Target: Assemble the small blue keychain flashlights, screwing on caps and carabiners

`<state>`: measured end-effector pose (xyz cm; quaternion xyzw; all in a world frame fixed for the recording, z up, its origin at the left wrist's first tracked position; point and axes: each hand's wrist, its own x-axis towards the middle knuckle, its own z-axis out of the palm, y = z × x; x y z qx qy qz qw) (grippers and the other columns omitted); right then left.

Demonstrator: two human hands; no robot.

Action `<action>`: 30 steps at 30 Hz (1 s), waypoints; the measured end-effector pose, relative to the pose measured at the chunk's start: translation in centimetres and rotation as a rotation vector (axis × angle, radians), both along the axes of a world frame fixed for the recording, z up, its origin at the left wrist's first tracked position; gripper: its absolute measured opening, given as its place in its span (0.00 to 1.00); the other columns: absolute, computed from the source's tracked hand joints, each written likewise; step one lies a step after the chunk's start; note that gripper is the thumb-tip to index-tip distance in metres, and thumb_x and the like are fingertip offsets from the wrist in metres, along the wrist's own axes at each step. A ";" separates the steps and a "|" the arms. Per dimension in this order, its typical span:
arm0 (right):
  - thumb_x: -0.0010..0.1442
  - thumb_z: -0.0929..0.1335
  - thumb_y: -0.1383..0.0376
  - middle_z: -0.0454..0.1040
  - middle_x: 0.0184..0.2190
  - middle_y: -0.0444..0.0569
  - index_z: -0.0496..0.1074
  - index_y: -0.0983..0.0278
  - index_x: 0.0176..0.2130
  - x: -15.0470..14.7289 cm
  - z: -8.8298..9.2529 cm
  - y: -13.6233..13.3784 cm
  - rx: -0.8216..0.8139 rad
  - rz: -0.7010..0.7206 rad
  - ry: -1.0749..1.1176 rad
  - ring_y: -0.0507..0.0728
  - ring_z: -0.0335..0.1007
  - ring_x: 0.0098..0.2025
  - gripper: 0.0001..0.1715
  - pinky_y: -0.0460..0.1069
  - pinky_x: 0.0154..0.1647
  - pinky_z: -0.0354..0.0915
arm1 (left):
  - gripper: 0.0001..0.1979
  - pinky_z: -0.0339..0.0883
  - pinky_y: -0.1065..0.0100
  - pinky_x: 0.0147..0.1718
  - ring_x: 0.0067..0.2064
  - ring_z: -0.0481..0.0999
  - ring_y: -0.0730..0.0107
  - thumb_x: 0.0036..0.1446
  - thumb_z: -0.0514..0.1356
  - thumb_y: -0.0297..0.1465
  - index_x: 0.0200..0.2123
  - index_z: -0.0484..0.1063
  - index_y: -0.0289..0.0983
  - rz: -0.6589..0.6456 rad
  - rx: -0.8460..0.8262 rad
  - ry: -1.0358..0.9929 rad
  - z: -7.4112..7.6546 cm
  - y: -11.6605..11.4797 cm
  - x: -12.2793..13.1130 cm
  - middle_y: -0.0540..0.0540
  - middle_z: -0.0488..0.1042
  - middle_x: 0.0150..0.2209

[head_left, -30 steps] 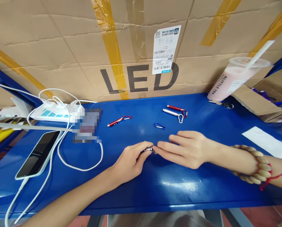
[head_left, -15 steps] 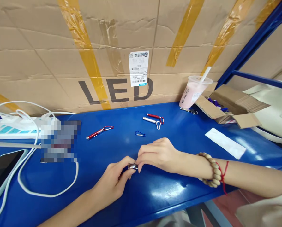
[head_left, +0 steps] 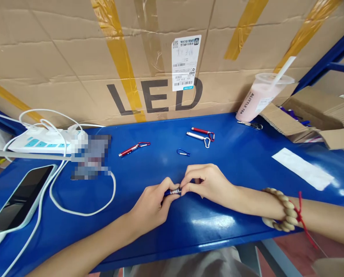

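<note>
My left hand (head_left: 153,202) is closed around a small dark-blue and silver keychain flashlight (head_left: 174,191), low over the table. The fingertips of my right hand (head_left: 208,181) pinch its right end; part of its body is hidden in my fingers. Just beyond my hands lies a loose blue carabiner (head_left: 183,152). Farther back, a silver keychain flashlight (head_left: 196,135) and a red keychain flashlight (head_left: 200,131) lie side by side, each with a carabiner. To the left rests another red keychain flashlight (head_left: 128,151) with its red carabiner.
On the left are a phone (head_left: 21,200), a white power strip (head_left: 41,143) and looping white cables. A pink drink cup (head_left: 255,100) and an open cardboard box (head_left: 313,132) stand at the back right. A white paper strip (head_left: 301,169) lies nearer. A large carton (head_left: 73,77) backs the table.
The view has shifted, so the tabletop items appear moved. My hands still grip the flashlight, which now shows more of its blue and silver body between my fingers.
</note>
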<state>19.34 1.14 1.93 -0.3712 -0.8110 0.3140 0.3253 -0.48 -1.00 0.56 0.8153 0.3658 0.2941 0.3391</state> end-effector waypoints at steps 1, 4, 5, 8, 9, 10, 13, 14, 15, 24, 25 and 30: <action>0.54 0.72 0.69 0.72 0.26 0.40 0.77 0.63 0.27 -0.2 0.0 0.1 -0.092 -0.017 0.007 0.43 0.65 0.22 0.05 0.40 0.24 0.57 | 0.06 0.61 0.78 0.24 0.26 0.70 0.76 0.61 0.50 0.25 0.31 0.56 0.39 0.004 0.013 0.002 0.0 0.1 0.0 0.52 0.71 0.28; 0.53 0.71 0.67 0.71 0.25 0.41 0.77 0.66 0.26 -0.7 0.3 0.4 -0.331 -0.045 0.031 0.42 0.59 0.15 0.06 0.40 0.18 0.55 | 0.07 0.61 0.77 0.22 0.23 0.68 0.76 0.61 0.51 0.25 0.30 0.56 0.38 0.013 0.081 0.003 -0.1 0.2 -0.2 0.52 0.71 0.27; 0.53 0.71 0.65 0.71 0.25 0.42 0.77 0.67 0.26 -0.8 0.4 0.5 -0.408 -0.049 0.047 0.42 0.59 0.14 0.07 0.40 0.17 0.55 | 0.07 0.62 0.77 0.23 0.24 0.69 0.75 0.61 0.51 0.25 0.30 0.56 0.38 0.015 0.106 0.006 -0.2 0.3 -0.3 0.51 0.71 0.27; 0.50 0.72 0.63 0.71 0.22 0.44 0.76 0.70 0.27 -0.7 0.4 0.5 -0.639 -0.035 0.094 0.44 0.59 0.14 0.11 0.40 0.14 0.54 | 0.06 0.65 0.75 0.25 0.26 0.73 0.72 0.62 0.51 0.25 0.31 0.58 0.38 0.008 0.183 0.024 -0.5 0.4 -0.4 0.50 0.72 0.27; 0.49 0.73 0.62 0.70 0.21 0.44 0.76 0.71 0.27 -0.6 0.4 0.5 -0.711 -0.020 0.107 0.44 0.59 0.14 0.12 0.39 0.14 0.54 | 0.05 0.66 0.74 0.26 0.27 0.73 0.72 0.62 0.51 0.25 0.32 0.59 0.37 -0.003 0.201 0.031 -0.6 0.4 -0.4 0.50 0.72 0.27; 0.48 0.74 0.62 0.69 0.19 0.43 0.76 0.71 0.27 -0.5 0.5 0.5 -0.781 -0.001 0.108 0.44 0.58 0.14 0.13 0.39 0.13 0.53 | 0.05 0.66 0.74 0.27 0.27 0.74 0.71 0.62 0.51 0.25 0.32 0.60 0.37 -0.019 0.218 0.037 -0.6 0.4 -0.4 0.49 0.72 0.27; 0.46 0.75 0.61 0.67 0.18 0.43 0.76 0.71 0.26 0.0 0.9 0.7 -0.969 0.052 0.045 0.43 0.56 0.15 0.13 0.37 0.12 0.48 | 0.05 0.67 0.73 0.30 0.31 0.76 0.71 0.63 0.51 0.24 0.36 0.64 0.36 -0.089 0.263 0.028 -0.4 0.2 -0.2 0.48 0.75 0.30; 0.46 0.75 0.61 0.67 0.17 0.42 0.76 0.70 0.26 0.2 1.1 0.8 -1.001 0.076 0.018 0.43 0.55 0.16 0.13 0.37 0.11 0.47 | 0.05 0.67 0.73 0.32 0.32 0.76 0.71 0.63 0.51 0.23 0.37 0.65 0.36 -0.108 0.274 0.022 -0.2 0.2 -0.2 0.48 0.75 0.32; 0.46 0.75 0.62 0.67 0.17 0.42 0.76 0.70 0.27 0.2 1.4 1.0 -1.008 0.112 -0.003 0.43 0.55 0.16 0.12 0.37 0.11 0.47 | 0.05 0.67 0.73 0.32 0.32 0.76 0.71 0.63 0.52 0.23 0.39 0.65 0.36 -0.116 0.287 0.015 -0.1 0.1 -0.2 0.48 0.76 0.33; 0.45 0.74 0.61 0.69 0.17 0.43 0.77 0.70 0.28 -0.6 2.3 2.4 -0.760 0.151 -0.069 0.45 0.60 0.15 0.13 0.38 0.13 0.55 | 0.05 0.65 0.71 0.29 0.27 0.73 0.72 0.62 0.54 0.23 0.39 0.68 0.35 -0.020 0.463 0.047 -0.5 0.7 -0.5 0.49 0.76 0.30; 0.46 0.74 0.60 0.68 0.17 0.43 0.77 0.70 0.28 -0.6 2.3 2.5 -0.763 0.143 -0.062 0.45 0.60 0.15 0.14 0.38 0.12 0.55 | 0.05 0.65 0.71 0.29 0.27 0.73 0.72 0.62 0.54 0.24 0.39 0.68 0.35 -0.006 0.448 0.046 -0.5 0.8 -0.6 0.49 0.76 0.30; 0.46 0.75 0.58 0.65 0.14 0.41 0.77 0.70 0.30 -0.7 1.8 2.7 -0.751 0.119 0.018 0.45 0.58 0.14 0.16 0.38 0.13 0.54 | 0.05 0.65 0.73 0.28 0.27 0.72 0.74 0.62 0.54 0.25 0.39 0.69 0.36 0.055 0.368 0.024 -0.2 1.0 -0.6 0.50 0.74 0.28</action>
